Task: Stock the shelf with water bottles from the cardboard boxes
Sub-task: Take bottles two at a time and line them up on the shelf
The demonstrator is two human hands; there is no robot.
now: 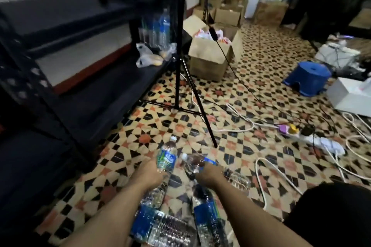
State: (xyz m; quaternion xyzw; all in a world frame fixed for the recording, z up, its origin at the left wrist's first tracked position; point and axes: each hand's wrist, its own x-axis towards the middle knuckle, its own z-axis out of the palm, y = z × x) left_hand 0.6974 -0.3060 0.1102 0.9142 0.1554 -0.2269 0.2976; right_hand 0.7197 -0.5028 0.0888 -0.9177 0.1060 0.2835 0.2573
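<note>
Two bottles are being gripped over the tiled floor (251, 78): the upright bottle (166, 156) by the left hand (146, 174), the sideways bottle (193, 163), cap leftward, by the right hand (208, 172); the shelf (96, 96) is being faced ahead-left, nearer the left hand.

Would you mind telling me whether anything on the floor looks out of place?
Yes: a power strip and loose white cables sprawl across the tiles, a likely trip hazard, and water bottles lie on their sides between the person's arms.
</note>
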